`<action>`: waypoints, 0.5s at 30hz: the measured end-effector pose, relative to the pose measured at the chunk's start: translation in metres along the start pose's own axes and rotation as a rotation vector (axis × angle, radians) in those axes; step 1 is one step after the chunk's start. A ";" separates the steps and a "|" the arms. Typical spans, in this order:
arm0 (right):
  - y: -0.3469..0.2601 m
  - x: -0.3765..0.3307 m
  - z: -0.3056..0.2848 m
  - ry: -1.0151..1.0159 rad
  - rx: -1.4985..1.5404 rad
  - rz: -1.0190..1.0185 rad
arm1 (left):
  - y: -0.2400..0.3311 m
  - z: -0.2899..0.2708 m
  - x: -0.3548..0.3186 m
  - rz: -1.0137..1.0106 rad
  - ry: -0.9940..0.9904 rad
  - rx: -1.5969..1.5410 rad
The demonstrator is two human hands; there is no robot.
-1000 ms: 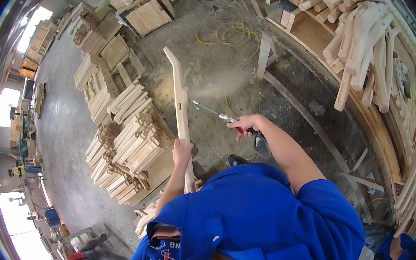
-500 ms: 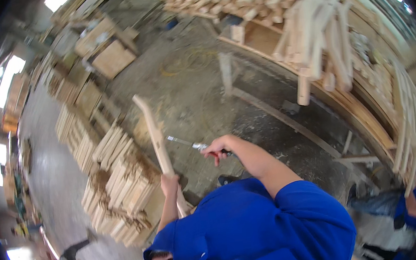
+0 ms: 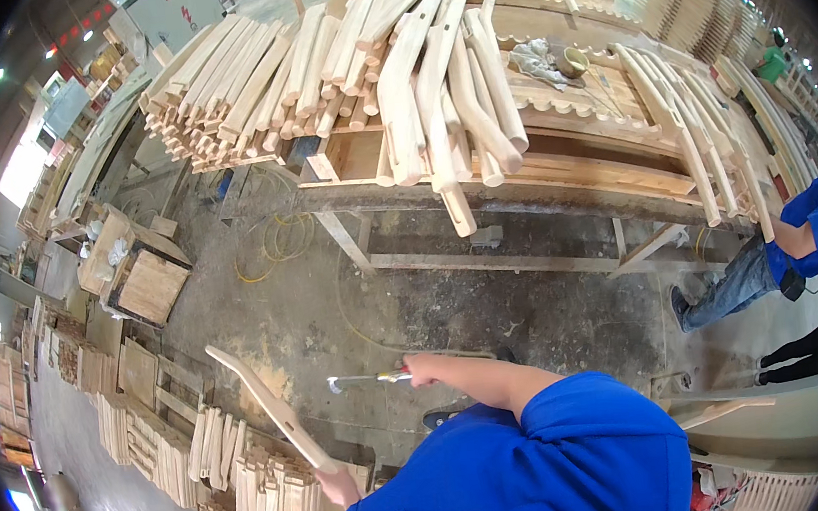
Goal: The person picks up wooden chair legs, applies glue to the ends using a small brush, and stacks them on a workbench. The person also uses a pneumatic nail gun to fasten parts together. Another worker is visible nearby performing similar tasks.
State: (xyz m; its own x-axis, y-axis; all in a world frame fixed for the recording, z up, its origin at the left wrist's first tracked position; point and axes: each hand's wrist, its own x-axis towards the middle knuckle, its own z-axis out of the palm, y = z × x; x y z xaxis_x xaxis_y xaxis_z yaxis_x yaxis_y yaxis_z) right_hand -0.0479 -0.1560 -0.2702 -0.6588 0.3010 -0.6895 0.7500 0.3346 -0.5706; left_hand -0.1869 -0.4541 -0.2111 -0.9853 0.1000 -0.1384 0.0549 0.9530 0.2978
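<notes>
At near left, a bent, slotted wooden post point(image 3: 266, 403) slants away beside stacked wooden pieces point(image 3: 280, 502); the left hand point(image 3: 339, 486) grips its nearer part. Rightward, a slim-nozzled air gun point(image 3: 376, 377) points left toward the post, apart from it. The right hand point(image 3: 422, 369) is closed on its handle, the bare forearm reaching in from the right. At far left, red marks point(image 3: 80, 31) are too small to read; right of them, a grey cabinet point(image 3: 172, 20) bears 1 red lightning-bolt symbol.

Right arm point(image 3: 496, 378) stretched out leftward, right grip point(image 3: 423, 369) curled firm; left grip point(image 3: 336, 483) curled too, low, just beside the torso point(image 3: 539, 479)!
</notes>
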 end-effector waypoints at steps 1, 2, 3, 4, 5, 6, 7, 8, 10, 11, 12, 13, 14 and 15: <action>0.025 -0.007 0.001 0.217 -0.032 0.036 | -0.008 -0.008 0.001 -0.062 -0.045 0.102; 0.052 -0.020 -0.003 0.313 -0.065 0.040 | -0.016 -0.015 -0.002 -0.134 -0.090 0.204; 0.078 -0.034 -0.009 0.405 -0.100 0.036 | -0.022 -0.022 -0.006 -0.068 -0.070 0.222; 0.103 -0.048 -0.016 0.398 -0.094 0.082 | -0.026 -0.029 -0.007 -0.002 -0.050 0.239; 0.129 -0.062 -0.025 0.383 -0.094 0.126 | -0.028 -0.032 -0.007 0.000 -0.091 0.170; 0.146 -0.079 -0.034 0.343 -0.138 0.191 | -0.029 -0.038 -0.010 0.207 -0.053 -0.016; 0.169 -0.102 -0.047 0.328 -0.153 0.170 | -0.022 -0.036 -0.010 0.104 -0.280 -0.259; 0.200 -0.115 -0.051 0.298 -0.137 0.216 | -0.018 -0.031 -0.019 -0.023 -0.401 -0.462; 0.224 -0.148 -0.060 0.364 -0.060 0.148 | -0.005 -0.019 -0.042 -0.068 -0.510 -0.723; 0.231 -0.163 -0.061 0.393 -0.097 0.144 | 0.000 -0.010 -0.057 -0.100 -0.571 -0.823; 0.233 -0.180 -0.062 0.437 0.041 0.078 | 0.013 -0.004 -0.072 -0.127 -0.633 -0.917; 0.234 -0.191 -0.061 0.434 0.093 0.049 | 0.022 0.003 -0.087 -0.161 -0.636 -0.930; 0.235 -0.200 -0.063 0.446 0.149 0.029 | 0.033 0.009 -0.101 -0.126 -0.658 -0.961; 0.233 -0.206 -0.070 0.399 0.148 0.004 | 0.037 0.017 -0.116 -0.127 -0.665 -0.945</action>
State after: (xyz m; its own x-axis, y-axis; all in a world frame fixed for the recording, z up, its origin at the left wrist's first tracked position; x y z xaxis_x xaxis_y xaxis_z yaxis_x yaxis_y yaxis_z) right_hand 0.2583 -0.0780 -0.2296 -0.6051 0.6338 -0.4818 0.7339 0.2096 -0.6461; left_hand -0.0676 -0.4256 -0.1998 -0.6802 0.4166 -0.6032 -0.4573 0.4020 0.7933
